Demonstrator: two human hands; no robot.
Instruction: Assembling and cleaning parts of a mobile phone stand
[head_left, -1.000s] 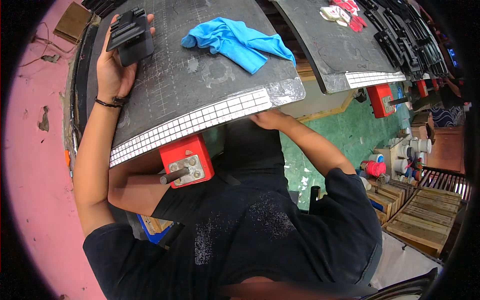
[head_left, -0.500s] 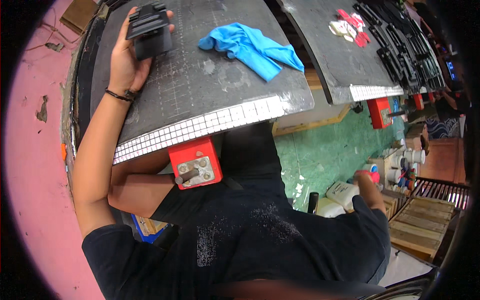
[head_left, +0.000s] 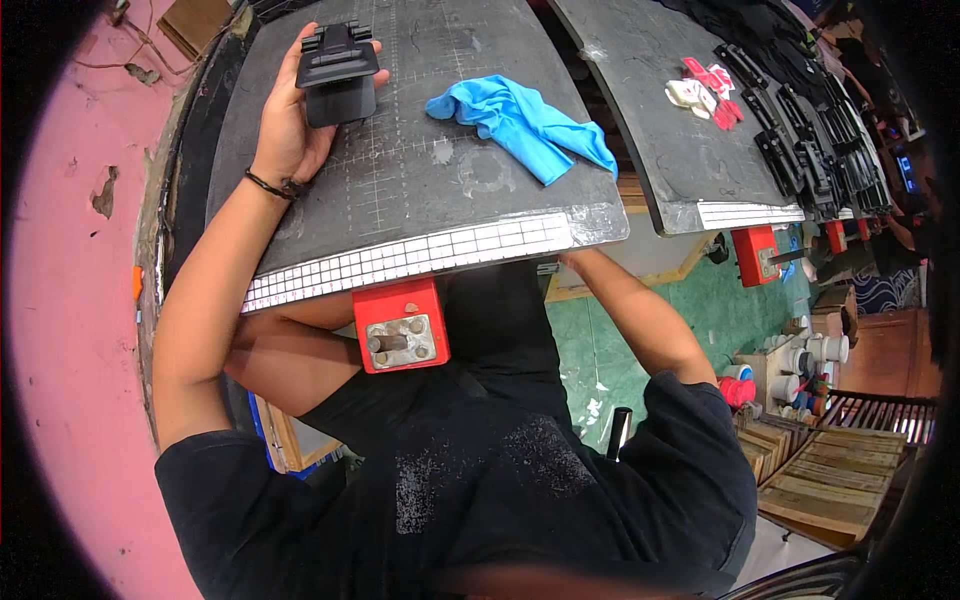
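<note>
My left hand (head_left: 288,135) is raised over the far left of a dark grey printing board (head_left: 400,190). Its fingers are wrapped round a black clamp-like part (head_left: 338,75) with a flat square plate and a ribbed, stepped top. A crumpled blue cloth (head_left: 520,125) lies on the board to the right of that hand. My right forearm (head_left: 640,310) reaches in from the right to the board's near edge. The right hand is hidden beneath that edge, so its fingers do not show.
White gridded tape (head_left: 420,255) runs along the board's front, above a red metal bracket (head_left: 402,325). A second board (head_left: 690,150) on the right bears red and white pieces (head_left: 705,92) and several black parts (head_left: 790,140). A pink wall (head_left: 75,300) stands left.
My right arm has swung from the containers at the lower right to under the board's front edge. The left hand still holds the black part. The whole view has shifted slightly.
</note>
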